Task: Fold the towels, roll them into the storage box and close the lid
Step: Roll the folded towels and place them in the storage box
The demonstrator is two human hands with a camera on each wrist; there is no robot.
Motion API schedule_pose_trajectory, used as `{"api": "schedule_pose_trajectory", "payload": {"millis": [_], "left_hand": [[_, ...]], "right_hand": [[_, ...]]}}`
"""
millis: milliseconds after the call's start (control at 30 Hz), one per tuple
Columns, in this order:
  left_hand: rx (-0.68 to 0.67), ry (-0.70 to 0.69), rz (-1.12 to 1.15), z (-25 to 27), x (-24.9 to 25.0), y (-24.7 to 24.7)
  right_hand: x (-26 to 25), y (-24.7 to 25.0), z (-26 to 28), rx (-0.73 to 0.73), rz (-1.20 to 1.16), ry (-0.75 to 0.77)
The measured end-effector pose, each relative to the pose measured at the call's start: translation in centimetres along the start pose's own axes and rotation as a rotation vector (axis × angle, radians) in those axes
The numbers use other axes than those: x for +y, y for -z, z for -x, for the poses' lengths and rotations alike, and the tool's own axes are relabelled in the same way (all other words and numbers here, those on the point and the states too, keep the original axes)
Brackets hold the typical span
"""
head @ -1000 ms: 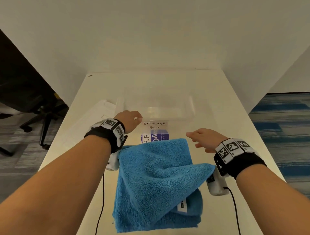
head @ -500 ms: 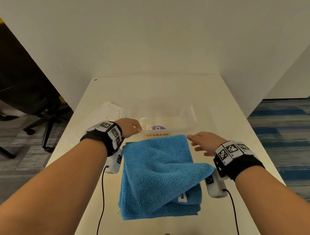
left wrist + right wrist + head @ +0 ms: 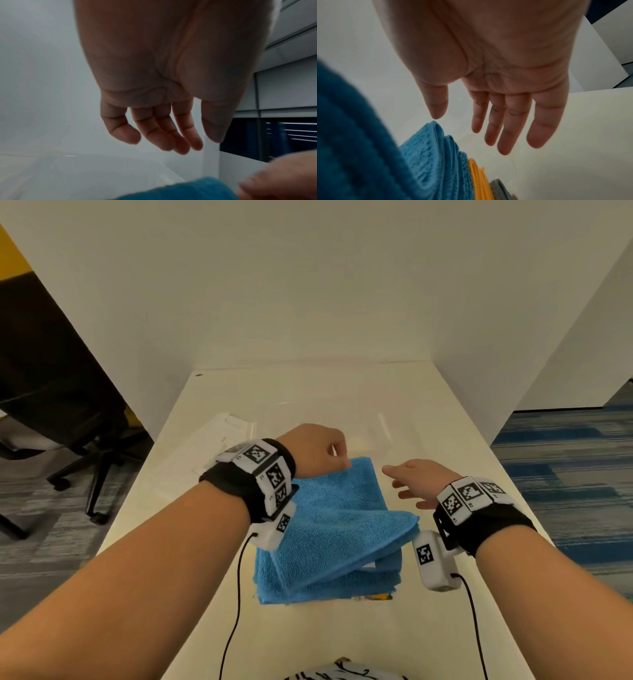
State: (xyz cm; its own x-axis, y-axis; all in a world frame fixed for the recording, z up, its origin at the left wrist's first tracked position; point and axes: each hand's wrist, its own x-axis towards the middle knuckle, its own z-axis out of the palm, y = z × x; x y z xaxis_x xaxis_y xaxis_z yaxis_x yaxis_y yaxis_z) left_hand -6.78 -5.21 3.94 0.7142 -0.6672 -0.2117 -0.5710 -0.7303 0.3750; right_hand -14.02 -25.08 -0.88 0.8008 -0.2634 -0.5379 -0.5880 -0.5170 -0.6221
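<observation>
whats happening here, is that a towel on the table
Yes. A person stands at a white table with a stack of towels in front of them; the blue towel on top is partly folded, one flap raised. Orange and grey towels lie under it. Both hands hover over the far edge of the stack, the left hand and the right hand, fingers relaxed, neither gripping anything. A clear storage box sits just beyond, with no lid on it.

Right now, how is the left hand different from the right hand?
The left hand hovers above the far left corner of the folded blue terry towel, while the right hand hovers beside the towel's right edge over the white table. The left hand's fingers hang loosely bent; the right hand's fingers are straighter and spread. Both hands hold nothing and wear black wristbands with square markers.
</observation>
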Motion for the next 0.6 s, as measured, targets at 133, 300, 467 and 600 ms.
{"api": "schedule_pose_trajectory", "payload": {"millis": [133, 300, 467, 600], "left_hand": [[-0.171, -0.107, -0.049, 0.9, 3.2, -1.5], [-0.394, -0.111, -0.161, 2.1, 4.6, -3.4], [-0.423, -0.105, -0.319, 3.2, 4.3, -5.1], [-0.389, -0.110, -0.401, 3.8, 3.6, -6.4]], "right_hand": [[0.4, 0.0, 1.0, 0.051, -0.048, 0.003], [1.0, -0.1, 2.1, 0.009, -0.071, -0.021], [1.5, -0.3, 3.2, -0.062, 0.027, -0.016], [1.4, -0.7, 3.8, -0.085, 0.043, -0.016]]}}
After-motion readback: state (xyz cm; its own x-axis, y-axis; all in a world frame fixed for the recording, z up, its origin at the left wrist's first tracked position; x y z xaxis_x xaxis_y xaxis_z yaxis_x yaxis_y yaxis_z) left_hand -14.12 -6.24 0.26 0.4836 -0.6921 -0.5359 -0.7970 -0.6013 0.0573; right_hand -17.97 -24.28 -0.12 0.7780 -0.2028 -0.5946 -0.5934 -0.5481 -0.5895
